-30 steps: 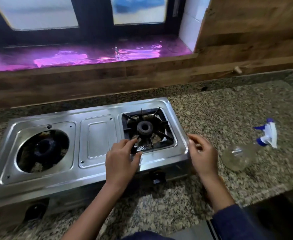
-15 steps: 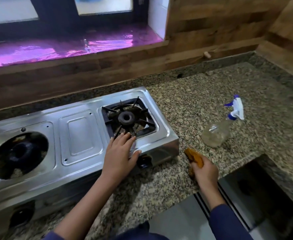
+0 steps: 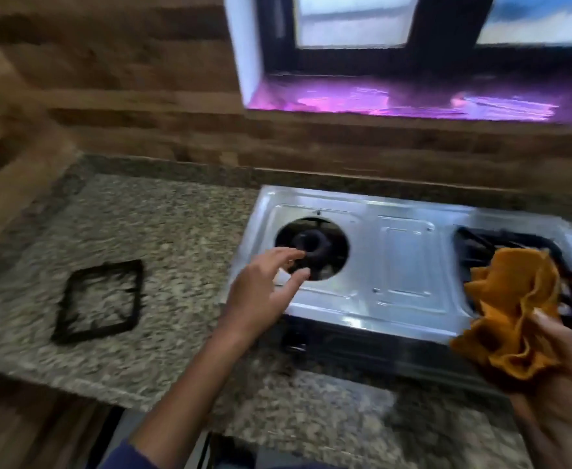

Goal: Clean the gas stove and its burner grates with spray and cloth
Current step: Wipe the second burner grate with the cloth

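Note:
A steel two-burner gas stove (image 3: 403,262) stands on the granite counter (image 3: 162,231). Its left burner (image 3: 311,243) is bare, without a grate. One black square grate (image 3: 100,301) lies flat on the counter to the stove's left. Another grate (image 3: 504,242) sits on the right burner, partly hidden. My left hand (image 3: 260,292) hovers over the stove's front left corner with fingers spread, holding nothing. My right hand (image 3: 568,367) grips a crumpled orange cloth (image 3: 511,319) above the stove's front right corner. The spray bottle is out of view.
A wooden-panelled wall (image 3: 125,96) runs behind the counter, and a window sill (image 3: 413,99) glows purple above the stove. The counter's front edge (image 3: 74,384) drops off at lower left. The picture is blurred by head motion.
The view has swung left, bringing the loose grate into sight and losing the spray bottle. My left hand left the right burner for the left one. My right hand lifted the cloth over the stove.

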